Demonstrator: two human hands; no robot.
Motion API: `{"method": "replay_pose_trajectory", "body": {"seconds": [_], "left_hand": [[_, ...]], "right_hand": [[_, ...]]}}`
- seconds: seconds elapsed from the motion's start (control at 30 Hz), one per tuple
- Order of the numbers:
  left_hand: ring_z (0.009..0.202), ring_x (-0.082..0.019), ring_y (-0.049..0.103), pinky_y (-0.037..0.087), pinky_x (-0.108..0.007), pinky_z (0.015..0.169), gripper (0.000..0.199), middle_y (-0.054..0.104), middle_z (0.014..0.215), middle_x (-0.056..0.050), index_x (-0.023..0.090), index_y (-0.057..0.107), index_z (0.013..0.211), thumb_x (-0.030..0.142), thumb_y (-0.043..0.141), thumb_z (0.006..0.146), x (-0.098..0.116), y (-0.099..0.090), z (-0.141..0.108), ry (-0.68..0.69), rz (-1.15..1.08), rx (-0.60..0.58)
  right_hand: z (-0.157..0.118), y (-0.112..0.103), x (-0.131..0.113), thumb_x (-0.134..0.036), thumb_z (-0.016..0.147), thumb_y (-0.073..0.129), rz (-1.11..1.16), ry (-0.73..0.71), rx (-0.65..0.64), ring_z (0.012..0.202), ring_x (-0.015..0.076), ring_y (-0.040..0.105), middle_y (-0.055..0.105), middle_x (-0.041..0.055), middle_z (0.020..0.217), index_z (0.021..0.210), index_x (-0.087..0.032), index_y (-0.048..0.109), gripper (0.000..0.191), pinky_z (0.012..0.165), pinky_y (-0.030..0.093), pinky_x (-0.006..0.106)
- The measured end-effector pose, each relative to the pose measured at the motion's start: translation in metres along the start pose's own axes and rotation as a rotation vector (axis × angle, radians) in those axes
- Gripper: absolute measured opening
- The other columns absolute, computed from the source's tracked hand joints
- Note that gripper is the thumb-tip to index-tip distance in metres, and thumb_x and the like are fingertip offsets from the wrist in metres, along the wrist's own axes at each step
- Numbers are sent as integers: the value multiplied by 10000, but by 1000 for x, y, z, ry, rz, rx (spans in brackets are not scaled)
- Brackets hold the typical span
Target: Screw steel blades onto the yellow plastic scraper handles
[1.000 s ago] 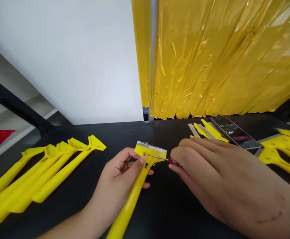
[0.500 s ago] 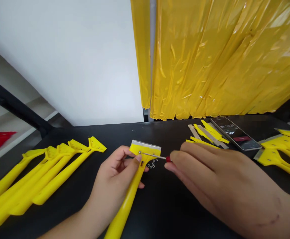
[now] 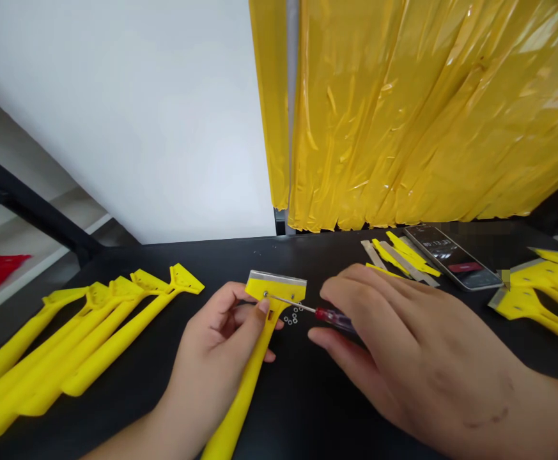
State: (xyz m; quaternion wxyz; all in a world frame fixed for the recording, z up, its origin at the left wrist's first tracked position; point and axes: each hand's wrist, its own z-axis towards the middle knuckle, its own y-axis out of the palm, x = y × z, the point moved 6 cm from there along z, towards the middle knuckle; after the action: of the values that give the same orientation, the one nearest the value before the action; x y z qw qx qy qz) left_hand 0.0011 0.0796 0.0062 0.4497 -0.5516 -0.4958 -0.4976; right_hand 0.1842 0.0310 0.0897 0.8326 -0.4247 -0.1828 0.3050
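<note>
My left hand (image 3: 225,348) is closed around the neck of a yellow scraper (image 3: 240,409), its thumb just below the head. A metal blade (image 3: 279,277) lies along the head's top edge, with two screws in the yellow plate. In my right hand (image 3: 403,345) is a screwdriver (image 3: 333,317) with a red and clear handle. Its shaft crosses the head, and the tip is at the left screw (image 3: 266,294). The right thumb and forefinger stand apart around the handle, whose rear end is hidden by the hand. Several small nuts (image 3: 290,321) lie just behind the head.
Several yellow scraper handles (image 3: 135,332) lie in a row at left. Toward the back right are yellow strips and blades (image 3: 401,255) beside a phone (image 3: 456,259). More scrapers with blades (image 3: 532,300) lie at far right. Yellow plastic sheeting (image 3: 427,115) hangs behind the black table (image 3: 279,421).
My right thumb and fingers have spread apart, baring more of the screwdriver handle. The scraper has shifted slightly left and down, with the screwdriver tip still at the left screw.
</note>
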Motion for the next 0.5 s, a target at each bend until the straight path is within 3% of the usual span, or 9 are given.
{"method": "replay_pose_trajectory", "body": {"seconds": [0.13, 0.2, 0.27, 0.37, 0.5], "left_hand": [[776, -214, 711, 670, -301, 558, 224, 701, 796, 10, 239, 678, 958, 438, 769, 910, 1, -1, -1, 7, 17, -2], [767, -211, 705, 670, -304, 558, 229, 691, 791, 11, 238, 674, 954, 440, 770, 907, 1, -2, -1, 7, 23, 9], [785, -223, 715, 664, -297, 546, 235, 682, 776, 12, 238, 663, 930, 442, 776, 900, 1, -2, 0, 0, 14, 24], [799, -237, 724, 664, -302, 547, 234, 668, 746, 14, 239, 663, 936, 440, 777, 897, 2, -2, 1, -6, 6, 26], [800, -236, 727, 663, -303, 548, 226, 693, 783, 0, 237, 663, 926, 427, 782, 894, 4, -2, -1, 5, 11, 40]], "right_hand": [[0, -3, 2, -275, 1077, 528, -59, 49, 54, 591, 179, 526, 538, -30, 701, 851, -228, 508, 231, 583, 323, 374], [-1, -3, 3, -302, 1072, 545, -104, 54, 97, 671, 199, 576, 600, 6, 793, 976, -191, 566, 148, 616, 364, 371], [-3, 1, 2, -226, 1047, 568, -85, 33, 74, 758, 214, 596, 625, 44, 919, 1116, -151, 564, 102, 643, 392, 364], [-6, 8, 1, -149, 1013, 586, -45, 14, 10, 724, 198, 561, 587, 17, 891, 1055, -184, 548, 67, 621, 376, 358], [-7, 8, 0, -151, 1014, 584, -64, 23, 45, 814, 220, 588, 622, 56, 988, 1189, -147, 545, 180, 700, 423, 368]]}}
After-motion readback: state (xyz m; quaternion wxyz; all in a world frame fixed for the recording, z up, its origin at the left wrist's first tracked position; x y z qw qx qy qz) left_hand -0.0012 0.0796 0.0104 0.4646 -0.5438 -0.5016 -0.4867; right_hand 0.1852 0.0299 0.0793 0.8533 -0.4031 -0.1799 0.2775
